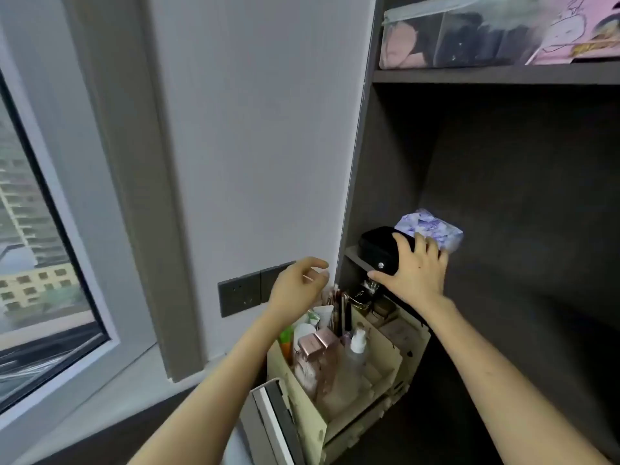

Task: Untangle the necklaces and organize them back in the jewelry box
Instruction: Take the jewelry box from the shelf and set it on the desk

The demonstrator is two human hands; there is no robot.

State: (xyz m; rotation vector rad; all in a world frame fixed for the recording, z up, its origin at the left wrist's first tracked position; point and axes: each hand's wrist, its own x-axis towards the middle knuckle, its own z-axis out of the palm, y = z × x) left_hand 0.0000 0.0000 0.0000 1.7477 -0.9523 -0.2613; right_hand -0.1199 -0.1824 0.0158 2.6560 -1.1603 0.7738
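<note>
2 hands: right hand (416,273) around the partly covered black jewelry box (375,246), left hand (297,286) loose, empty.

A dark shelf (352,256) carries a black jewelry box (375,246), with a blue-flowered tissue pack (432,226) just beside it on the right.

Matt black jewelry box (375,245) with shiny metal stud (381,265), glossy plastic-wrapped tissue pack (431,228), pale matt wooden organizer (303,411), dark wood-grain shelf (503,77)
</note>
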